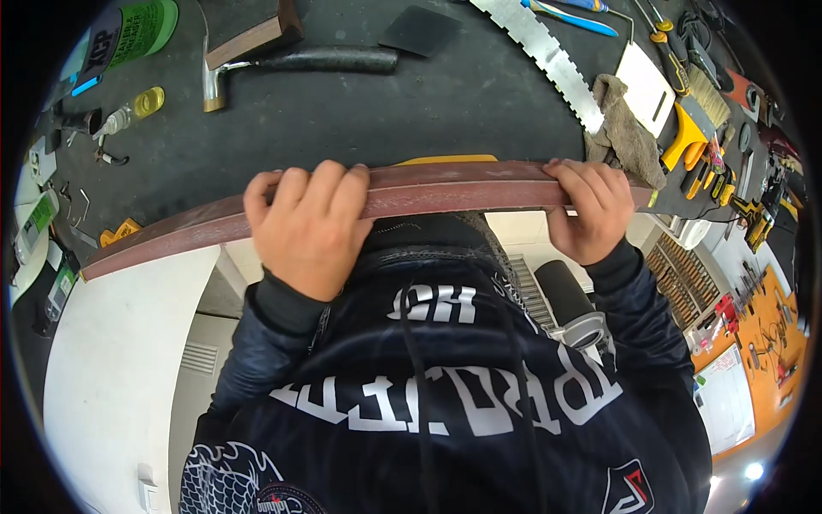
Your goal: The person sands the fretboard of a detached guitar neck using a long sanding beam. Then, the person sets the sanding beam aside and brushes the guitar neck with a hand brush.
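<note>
Left hand and right hand clasp a reddish bar reaching past both: steadying, I judge, with even grips needed next.

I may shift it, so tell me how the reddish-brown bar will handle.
The reddish-brown bar looks stiff, given its thick, squared section. Its long stretch beyond the left hand could dip when lifted. Flat faces suggest it won't roll readily.

Head-worn fisheye, facing down; close, wide
</note>
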Motion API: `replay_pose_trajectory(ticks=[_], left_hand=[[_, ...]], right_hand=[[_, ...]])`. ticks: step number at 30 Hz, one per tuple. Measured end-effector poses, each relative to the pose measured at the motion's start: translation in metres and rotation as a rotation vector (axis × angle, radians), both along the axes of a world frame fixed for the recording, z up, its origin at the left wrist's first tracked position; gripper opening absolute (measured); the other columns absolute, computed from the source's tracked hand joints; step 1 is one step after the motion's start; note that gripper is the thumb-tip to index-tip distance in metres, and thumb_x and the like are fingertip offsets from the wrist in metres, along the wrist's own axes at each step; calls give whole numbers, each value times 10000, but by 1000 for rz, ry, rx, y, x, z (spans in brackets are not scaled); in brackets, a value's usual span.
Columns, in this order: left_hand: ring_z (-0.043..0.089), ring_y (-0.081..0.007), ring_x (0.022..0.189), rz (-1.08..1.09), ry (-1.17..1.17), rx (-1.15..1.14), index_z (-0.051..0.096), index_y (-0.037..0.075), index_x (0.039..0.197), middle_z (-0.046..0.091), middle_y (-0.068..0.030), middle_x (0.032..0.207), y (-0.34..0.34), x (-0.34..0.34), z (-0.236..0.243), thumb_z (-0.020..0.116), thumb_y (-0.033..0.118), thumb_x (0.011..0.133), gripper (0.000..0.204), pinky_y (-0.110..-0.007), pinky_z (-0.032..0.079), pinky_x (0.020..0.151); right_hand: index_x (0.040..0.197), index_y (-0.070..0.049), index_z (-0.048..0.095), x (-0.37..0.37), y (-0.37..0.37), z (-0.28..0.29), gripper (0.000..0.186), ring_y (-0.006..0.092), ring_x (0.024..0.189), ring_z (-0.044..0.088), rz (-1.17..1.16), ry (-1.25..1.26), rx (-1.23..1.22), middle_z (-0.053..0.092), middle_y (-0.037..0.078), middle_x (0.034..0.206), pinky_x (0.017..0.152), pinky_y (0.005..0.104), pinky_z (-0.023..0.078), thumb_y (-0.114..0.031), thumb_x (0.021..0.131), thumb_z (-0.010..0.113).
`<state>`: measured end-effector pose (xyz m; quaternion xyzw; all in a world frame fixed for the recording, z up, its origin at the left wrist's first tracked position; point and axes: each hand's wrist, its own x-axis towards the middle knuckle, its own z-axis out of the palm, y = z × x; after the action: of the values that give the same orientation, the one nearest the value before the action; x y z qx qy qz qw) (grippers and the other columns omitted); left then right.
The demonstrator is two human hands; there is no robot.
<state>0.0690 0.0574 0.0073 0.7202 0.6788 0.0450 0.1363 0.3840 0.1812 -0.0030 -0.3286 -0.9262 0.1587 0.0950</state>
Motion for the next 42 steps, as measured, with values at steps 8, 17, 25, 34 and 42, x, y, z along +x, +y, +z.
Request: replay_pose_trajectory(ticks=[8,17,25,34,42], left_hand=[[600,-255,966,16,94,-56,719,167,1145,613,-38,993,-40,-87,-1,804,159,688,465,-428,369,989],[600,-244,977,-35,108,2,723,168,1167,611,-23,1001,-30,-85,-3,796,144,708,465,-435,359,998],[612,-193,968,-38,12,78,684,191,1057,616,34,988,-12,23,-3,792,182,715,359,-454,420,996],[619,-239,983,-35,156,73,724,175,1145,681,-9,1043,-69,-78,-12,810,156,677,476,-455,352,1063],[614,-222,971,-34,155,105,731,179,1168,678,5,1036,-76,-76,-15,786,125,674,500,-450,341,1068]], right_hand=[[1065,-122,733,-87,-34,-1,341,182,819,671,26,39,-22,738,10,994,675,372,444,-148,727,709],[1044,-102,735,-75,-40,-2,353,196,835,680,-46,76,53,723,10,930,690,370,454,-125,692,713],[1066,-119,726,16,-15,5,447,238,832,674,-25,-2,45,751,20,974,726,387,447,-61,623,739],[1131,-122,726,-68,-68,-3,479,244,908,695,-19,84,18,752,37,1041,785,389,493,-105,652,721],[1092,-127,739,-64,-84,-7,348,198,894,682,-58,104,42,739,15,984,752,364,472,-147,749,681]])
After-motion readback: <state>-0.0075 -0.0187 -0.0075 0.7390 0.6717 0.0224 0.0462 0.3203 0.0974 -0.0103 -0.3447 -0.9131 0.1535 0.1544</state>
